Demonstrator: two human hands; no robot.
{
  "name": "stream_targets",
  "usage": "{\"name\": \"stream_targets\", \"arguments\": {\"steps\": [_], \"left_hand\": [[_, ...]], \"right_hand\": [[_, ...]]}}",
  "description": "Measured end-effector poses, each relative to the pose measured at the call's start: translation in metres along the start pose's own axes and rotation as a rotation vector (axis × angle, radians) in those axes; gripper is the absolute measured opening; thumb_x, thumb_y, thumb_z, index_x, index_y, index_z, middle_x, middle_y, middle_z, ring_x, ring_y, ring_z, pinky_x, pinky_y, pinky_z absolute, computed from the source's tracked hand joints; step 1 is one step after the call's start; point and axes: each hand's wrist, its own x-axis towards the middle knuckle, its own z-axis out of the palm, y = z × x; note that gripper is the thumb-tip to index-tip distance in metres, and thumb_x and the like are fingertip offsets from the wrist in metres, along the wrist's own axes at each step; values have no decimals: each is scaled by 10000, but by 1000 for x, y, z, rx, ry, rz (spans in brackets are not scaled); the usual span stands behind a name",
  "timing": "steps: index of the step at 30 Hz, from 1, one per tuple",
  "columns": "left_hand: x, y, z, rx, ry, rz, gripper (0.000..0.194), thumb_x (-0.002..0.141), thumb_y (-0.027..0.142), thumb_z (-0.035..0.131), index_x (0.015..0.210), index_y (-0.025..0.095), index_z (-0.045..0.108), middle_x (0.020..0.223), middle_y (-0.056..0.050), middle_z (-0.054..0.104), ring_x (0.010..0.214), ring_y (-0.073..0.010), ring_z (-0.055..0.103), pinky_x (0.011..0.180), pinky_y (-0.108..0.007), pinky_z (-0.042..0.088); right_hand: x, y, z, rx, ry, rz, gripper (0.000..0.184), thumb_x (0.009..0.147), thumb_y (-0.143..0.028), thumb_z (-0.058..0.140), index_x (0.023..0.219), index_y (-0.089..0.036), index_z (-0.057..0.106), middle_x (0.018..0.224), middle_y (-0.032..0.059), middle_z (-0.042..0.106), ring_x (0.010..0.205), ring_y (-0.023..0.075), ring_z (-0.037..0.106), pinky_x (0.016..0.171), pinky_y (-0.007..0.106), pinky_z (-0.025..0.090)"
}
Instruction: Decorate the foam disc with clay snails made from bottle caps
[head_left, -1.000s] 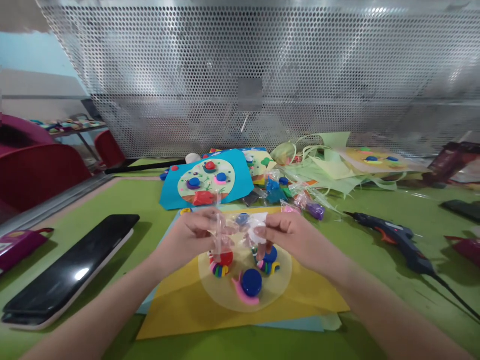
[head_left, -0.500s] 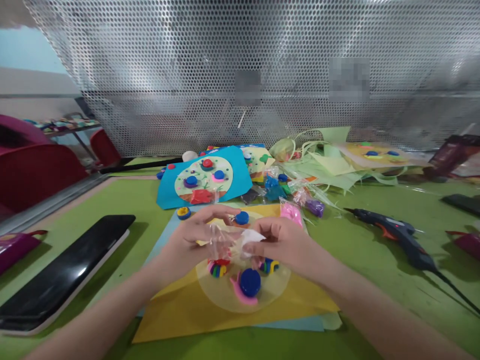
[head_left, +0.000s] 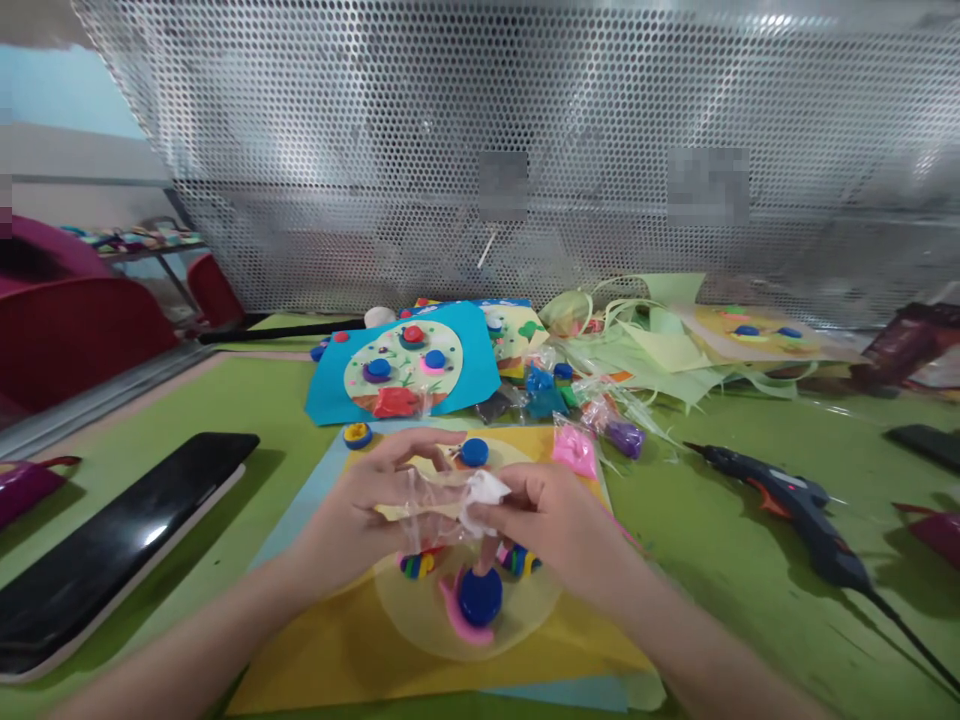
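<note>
My left hand (head_left: 367,500) is closed on a clear plastic bag (head_left: 429,508), its fingers curled round the crinkled film. Between the fingertips of my right hand (head_left: 544,515) is a lump of white modelling clay (head_left: 486,490), at the bag's right end. Both hands are over a yellow sheet (head_left: 315,650) with a pale round piece (head_left: 405,620) on it. Below them on that round lie a blue bottle cap (head_left: 480,597) edged with pink clay (head_left: 465,628) and striped clay pieces (head_left: 417,565). Another blue cap (head_left: 474,452) sits just beyond my fingers.
A black phone-like slab (head_left: 127,550) lies at left, a glue gun (head_left: 787,500) with its cord at right. Behind are a blue card (head_left: 330,385) with clay snails, bags of pink (head_left: 574,450) and purple clay (head_left: 624,438), and pale green paper strips (head_left: 660,350). A perforated metal panel (head_left: 420,150) rises behind.
My view has shifted slightly, so the table items sit a little lower. Both hands stay close together on the bag and white clay, and more of the white lump shows above the bag.
</note>
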Motion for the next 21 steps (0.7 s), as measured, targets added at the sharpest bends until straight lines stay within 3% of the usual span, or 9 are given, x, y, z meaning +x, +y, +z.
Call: {"name": "stream_targets", "arguments": {"steps": [5,9,14,18,21], "left_hand": [[0,0,-1,-67,15,0,106,745,226,693,800,305,737,1143,-36,587,965,-203,564,793,-316,519],[-1,5,2,-186,28,-106,30,694,237,744,681,253,723,1109,-42,567,929,-186,567,811,-325,511],[-2,8,3,-376,52,-184,212,638,357,778,551,193,676,1056,-64,549,835,-191,600,732,-338,542],[-1,10,-6,-150,78,-132,45,694,273,738,661,244,732,1036,-53,579,930,-202,590,813,-329,516],[-2,13,-11,42,113,-82,126,713,204,707,783,300,744,1033,-34,596,923,-190,591,812,-321,513]], "right_hand": [[2,-1,1,96,-34,-5,350,684,-504,682,599,-186,567,536,5,647,483,113,583,461,219,367],[0,-2,5,78,-1,-9,398,707,-514,654,525,-182,529,535,24,662,446,96,550,435,213,330],[-1,1,4,184,-80,-47,335,760,-449,616,579,-175,548,520,1,644,420,83,549,405,195,312],[5,7,-9,324,-149,-73,321,737,-482,651,725,-175,560,552,-29,628,500,95,609,499,198,437],[7,10,-14,275,-181,-71,308,720,-441,691,763,-157,579,620,-15,644,544,80,605,559,198,467]]}}
